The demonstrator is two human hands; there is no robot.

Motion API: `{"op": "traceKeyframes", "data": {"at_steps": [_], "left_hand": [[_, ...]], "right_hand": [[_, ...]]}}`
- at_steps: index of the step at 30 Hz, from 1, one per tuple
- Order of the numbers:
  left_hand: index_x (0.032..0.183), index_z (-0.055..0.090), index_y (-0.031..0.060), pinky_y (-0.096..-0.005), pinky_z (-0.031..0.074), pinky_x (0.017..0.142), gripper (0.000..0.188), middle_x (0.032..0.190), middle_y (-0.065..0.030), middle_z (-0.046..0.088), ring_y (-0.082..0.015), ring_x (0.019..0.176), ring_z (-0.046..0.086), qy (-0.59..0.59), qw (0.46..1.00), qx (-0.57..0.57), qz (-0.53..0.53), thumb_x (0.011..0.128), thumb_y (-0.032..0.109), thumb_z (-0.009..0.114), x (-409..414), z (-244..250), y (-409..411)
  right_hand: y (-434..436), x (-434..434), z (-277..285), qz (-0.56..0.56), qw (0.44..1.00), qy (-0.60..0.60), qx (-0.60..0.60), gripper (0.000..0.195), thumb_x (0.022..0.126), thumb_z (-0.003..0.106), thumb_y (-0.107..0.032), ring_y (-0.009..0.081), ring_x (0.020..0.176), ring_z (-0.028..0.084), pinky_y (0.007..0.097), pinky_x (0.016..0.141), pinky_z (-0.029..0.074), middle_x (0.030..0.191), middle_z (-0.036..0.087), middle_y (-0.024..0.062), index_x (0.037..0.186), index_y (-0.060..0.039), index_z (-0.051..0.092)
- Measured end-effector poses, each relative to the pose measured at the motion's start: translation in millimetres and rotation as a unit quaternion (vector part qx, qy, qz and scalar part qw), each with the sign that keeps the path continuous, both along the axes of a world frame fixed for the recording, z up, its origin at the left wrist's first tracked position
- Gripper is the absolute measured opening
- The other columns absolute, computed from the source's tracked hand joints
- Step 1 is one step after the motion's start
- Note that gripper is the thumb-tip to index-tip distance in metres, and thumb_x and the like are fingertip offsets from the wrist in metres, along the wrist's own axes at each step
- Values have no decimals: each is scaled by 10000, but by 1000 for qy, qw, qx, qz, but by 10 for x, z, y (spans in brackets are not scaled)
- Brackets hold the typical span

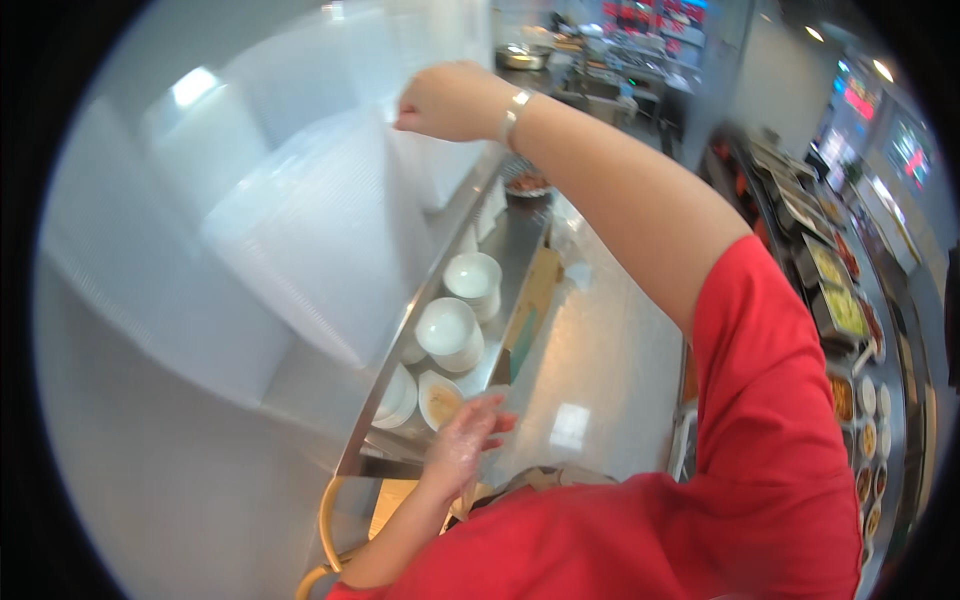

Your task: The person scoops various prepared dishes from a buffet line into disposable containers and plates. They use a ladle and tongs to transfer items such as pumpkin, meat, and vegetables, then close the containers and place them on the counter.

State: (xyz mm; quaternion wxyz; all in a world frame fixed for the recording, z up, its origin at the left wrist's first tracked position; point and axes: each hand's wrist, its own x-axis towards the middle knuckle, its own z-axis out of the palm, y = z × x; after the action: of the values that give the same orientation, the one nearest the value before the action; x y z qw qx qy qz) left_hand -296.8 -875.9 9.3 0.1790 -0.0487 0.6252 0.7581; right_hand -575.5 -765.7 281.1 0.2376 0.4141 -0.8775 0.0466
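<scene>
My right hand (456, 101) is raised, with a bracelet at its wrist. Its fingers curl beside several large white stacks (322, 225) that look wrapped in clear plastic and are blurred. Whether the fingertips pinch the wrapping cannot be made out. Lower down, my left hand (465, 442) seems to wear a thin clear plastic glove; its fingers are apart and hold nothing visible. Just beyond it lies a white dish (440, 400) with a light brown residue or liquid. Stacked white bowls (450, 327) stand behind that dish.
A steel shelf edge (397, 322) runs between the wrapped stacks and the bowls. Right of the bowls is a cardboard piece (534, 292) beside the floor (600, 360). Food pans (840, 304) line a counter at far right. A yellow curved handle (330, 517) stands at lower left.
</scene>
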Motion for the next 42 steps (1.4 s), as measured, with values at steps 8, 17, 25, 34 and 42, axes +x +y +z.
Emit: {"op": "traceKeyframes", "data": {"at_steps": [8,17,25,34,42], "left_hand": [[1375,531,81,-367,504,898,424,1174,-141,680,-226,1062,649,-62,997,33,16,1015,298,586,-389,-26,40],[1356,547,113,-382,500,917,463,1176,-136,677,-239,1070,650,-78,996,50,-13,978,363,641,-507,-103,180],[1396,503,111,-379,486,939,525,1210,-138,661,-229,1094,634,-70,996,52,-29,972,387,645,-451,-109,128],[1418,480,96,-382,478,953,639,1199,-124,651,-222,1119,622,-113,992,4,-55,966,536,580,-595,-53,512],[1518,370,129,-470,472,965,806,1365,-169,558,-305,1181,576,-161,920,346,-88,953,700,439,-478,-11,871]], "right_hand": [[-336,-64,319,13,999,35,27,245,842,566,-195,307,899,693,466,760,514,918,725,128,937,-84,763],[-571,-484,333,-79,983,-119,114,417,869,588,-180,396,1240,573,685,1054,326,1294,654,132,1270,-127,686],[-677,-436,366,-116,982,-81,124,438,896,579,-208,413,1327,502,701,1118,229,1382,599,158,1323,-144,651],[284,196,311,-84,982,171,3,228,843,590,-93,282,985,683,546,976,397,997,726,78,990,-136,759],[1944,2272,-1925,-86,990,111,-5,114,776,675,-170,197,941,650,491,1105,365,887,658,-15,866,-221,722]]}}
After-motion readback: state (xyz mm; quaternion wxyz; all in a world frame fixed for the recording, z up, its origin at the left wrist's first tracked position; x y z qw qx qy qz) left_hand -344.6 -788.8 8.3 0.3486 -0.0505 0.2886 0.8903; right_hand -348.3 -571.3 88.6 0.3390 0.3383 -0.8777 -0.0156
